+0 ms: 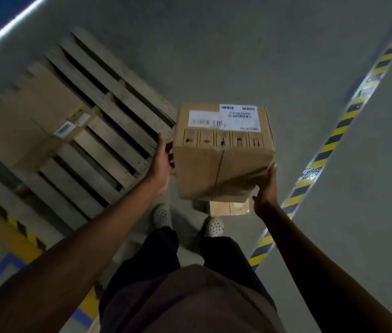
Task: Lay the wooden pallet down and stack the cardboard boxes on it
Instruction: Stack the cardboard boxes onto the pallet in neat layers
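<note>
You've got a medium cardboard box (223,150) up off the floor, carried in front of your body, just right of the wooden pallet (118,146). The pallet already lies flat on the floor. A larger cardboard box (34,121) sits on its left part.

Left hand (162,162): palm and fingers pressed against the box's left side, thumb up, not wrapped round anything. Right hand (267,188): cupping the lower right corner, thumb up the side. Its fingers are hidden under the box, so can't tell how curled they are.

Handling, judged: stiff corrugated walls, dry surface, decent friction. Two hands in use, so likely moderate weight. The lower right looks creased or dented, so support the bottom there and don't squeeze the wall. Best hold is opposite sides low down, or under the bottom edges.

Looks: plain brown, tape seam down the near face, a row of printed handling symbols across the top edge, two white shipping labels (223,117) with barcodes on top.

Another small cardboard box (228,207) lies on the floor below, near your white shoes (162,215). Yellow-black floor tape (334,138) runs on the right.
</note>
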Available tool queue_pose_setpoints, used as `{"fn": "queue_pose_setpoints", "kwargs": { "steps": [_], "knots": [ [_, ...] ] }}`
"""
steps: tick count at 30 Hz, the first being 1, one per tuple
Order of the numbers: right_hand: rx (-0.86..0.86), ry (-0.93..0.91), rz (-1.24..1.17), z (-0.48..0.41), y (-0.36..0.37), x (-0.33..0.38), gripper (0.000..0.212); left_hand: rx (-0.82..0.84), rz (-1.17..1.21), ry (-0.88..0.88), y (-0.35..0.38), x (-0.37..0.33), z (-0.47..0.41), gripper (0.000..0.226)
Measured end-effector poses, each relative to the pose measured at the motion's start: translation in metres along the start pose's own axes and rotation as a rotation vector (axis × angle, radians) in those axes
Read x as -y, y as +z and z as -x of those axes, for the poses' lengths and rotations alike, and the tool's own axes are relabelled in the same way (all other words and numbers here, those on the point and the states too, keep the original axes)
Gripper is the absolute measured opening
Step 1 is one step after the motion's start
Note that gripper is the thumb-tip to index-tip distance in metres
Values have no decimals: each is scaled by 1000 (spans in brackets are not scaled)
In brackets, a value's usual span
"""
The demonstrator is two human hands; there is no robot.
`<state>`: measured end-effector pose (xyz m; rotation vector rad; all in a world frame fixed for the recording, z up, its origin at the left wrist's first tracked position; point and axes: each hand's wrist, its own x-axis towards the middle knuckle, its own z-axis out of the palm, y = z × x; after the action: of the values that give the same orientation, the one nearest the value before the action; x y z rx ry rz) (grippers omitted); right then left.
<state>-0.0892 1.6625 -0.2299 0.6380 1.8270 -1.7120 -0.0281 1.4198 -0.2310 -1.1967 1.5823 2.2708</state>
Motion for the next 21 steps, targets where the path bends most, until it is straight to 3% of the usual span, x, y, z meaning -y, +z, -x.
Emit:
{"fn": "queue_pose_setpoints", "kwargs": {
  "steps": [3,7,11,15,17,19,21],
  "knots": [
    [36,-72,132,6,-1,29,57,0,-60,51,3,-35,12,72],
    [-58,-238,485,11,2,66,53,44,-190,221,10,-76,20,41],
    [-215,-280,826,16,8,109,61,-16,-193,384,16,-95,20,67],
    [-202,-193,944,15,5,148,70,-158,-38,322,37,-118,28,38],
    [-100,-218,977,16,-1,163,61,-200,-154,207,46,-127,35,23],
    [62,-276,1053,21,-8,171,50,-181,-282,105,50,-131,42,22],
    [114,-234,1093,24,-15,174,46,-140,-330,89,53,-128,41,23]
  ]
}}
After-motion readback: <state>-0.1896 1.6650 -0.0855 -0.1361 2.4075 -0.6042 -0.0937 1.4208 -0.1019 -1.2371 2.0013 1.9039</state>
